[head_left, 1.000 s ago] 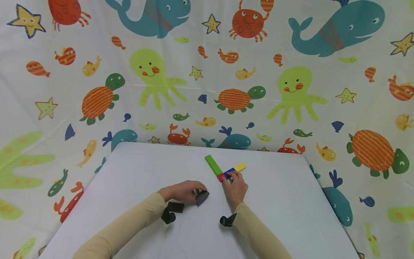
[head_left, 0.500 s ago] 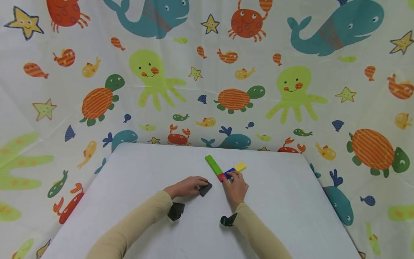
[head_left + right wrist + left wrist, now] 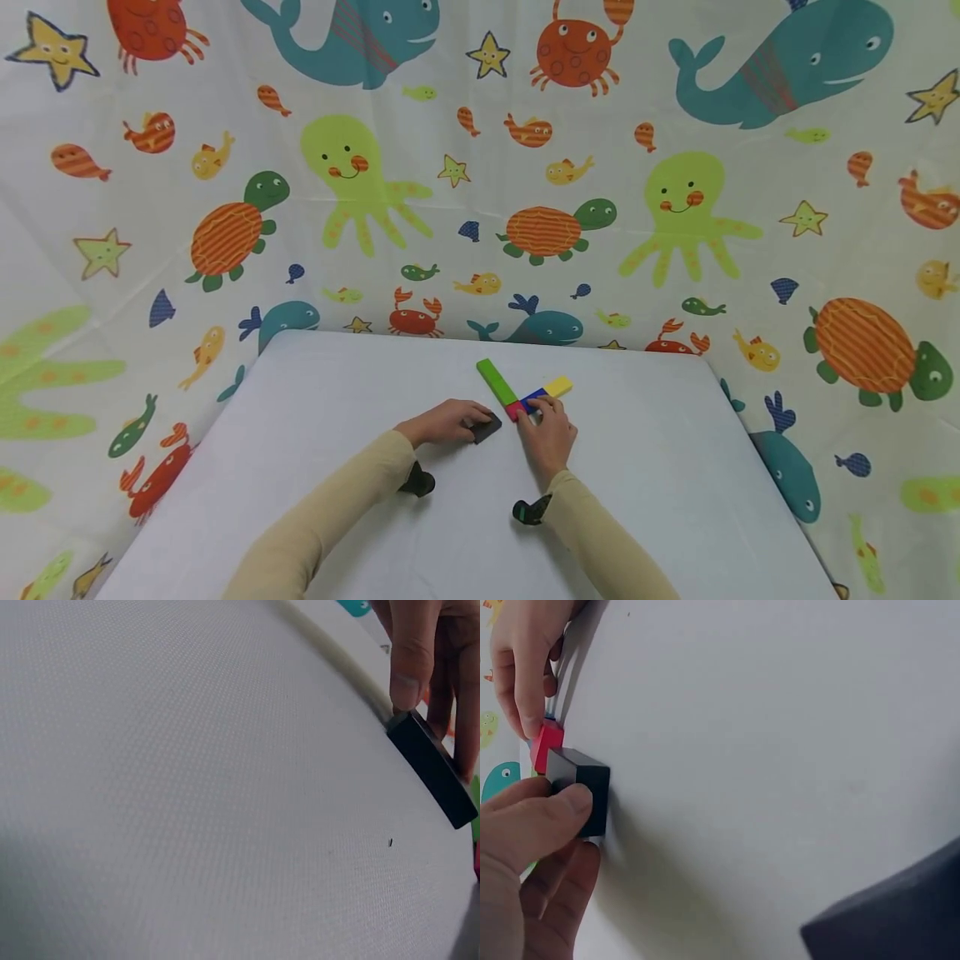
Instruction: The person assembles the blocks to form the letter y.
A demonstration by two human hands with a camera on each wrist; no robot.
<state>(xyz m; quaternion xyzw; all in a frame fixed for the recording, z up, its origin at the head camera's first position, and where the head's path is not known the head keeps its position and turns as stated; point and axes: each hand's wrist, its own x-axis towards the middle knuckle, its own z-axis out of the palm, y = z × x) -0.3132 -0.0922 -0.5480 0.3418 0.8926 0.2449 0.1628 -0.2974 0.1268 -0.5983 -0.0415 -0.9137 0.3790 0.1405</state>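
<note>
My left hand (image 3: 450, 422) pinches a flat black block (image 3: 487, 429) between thumb and fingers. In the left wrist view, this black block (image 3: 594, 796) overlaps the near end of a red block (image 3: 547, 746). To the right, my right hand (image 3: 550, 437) holds the red block (image 3: 514, 412) with thumb and fingertips, partly covering the blue block (image 3: 534, 397) beside it. A long green block (image 3: 497, 382) runs away from the red one at the far left, and a yellow block (image 3: 558, 386) continues the blue one at the far right, forming a V.
A white table (image 3: 637, 467) lies beneath, backed by a curtain (image 3: 450, 117) printed with sea animals. Black cameras (image 3: 528, 511) are worn at both wrists. A dark angular shape (image 3: 900, 915) fills the lower right corner of the left wrist view.
My left hand has carried the black block forward and right, close to the red block. Another black block on the table has become hidden by my left sleeve. My right hand stays in place.
</note>
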